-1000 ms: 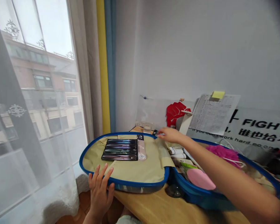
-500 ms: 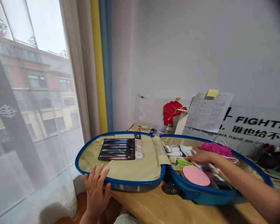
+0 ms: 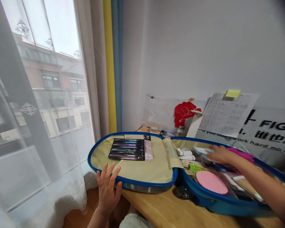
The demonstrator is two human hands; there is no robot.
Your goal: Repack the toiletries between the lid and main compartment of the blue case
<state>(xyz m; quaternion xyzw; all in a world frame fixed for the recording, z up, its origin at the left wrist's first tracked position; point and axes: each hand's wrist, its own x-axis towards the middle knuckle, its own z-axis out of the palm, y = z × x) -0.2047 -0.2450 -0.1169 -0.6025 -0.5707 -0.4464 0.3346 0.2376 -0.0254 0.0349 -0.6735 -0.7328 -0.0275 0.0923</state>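
Two hands: the left hand (image 3: 107, 190) and the right hand (image 3: 220, 154) were both bare and well apart.

Left hand state: open, fingers spread, pressed against the near blue rim of the left half; not clamped on anything.

Right hand state: fingers together, lying on a white-and-blue packet (image 3: 201, 151); whether they gripped it could not be told.

Nearest items: white tubes (image 3: 185, 153) lay left of the right hand, a pink mesh bath puff (image 3: 242, 152) just beyond it.

Surface: a light wooden desk (image 3: 156, 205) bore the case; a drinking glass (image 3: 154, 128) and a small bottle (image 3: 180, 130) stood behind it.

Room: a sheer white curtain (image 3: 38, 126) hung at the left over a window (image 3: 57, 63), beside yellow-and-blue drapes (image 3: 112, 63); a printed list (image 3: 228, 115) with a yellow sticky note (image 3: 232, 93) and a red paper fist (image 3: 184, 112) were fixed to the wall (image 3: 192, 47).

Case: a blue-rimmed toiletry case (image 3: 133, 185) lay open flat on the desk, lined in khaki. Its left half held a packaged toothbrush set (image 3: 126, 149); its right half held a round pink sponge (image 3: 211, 182) among packets.
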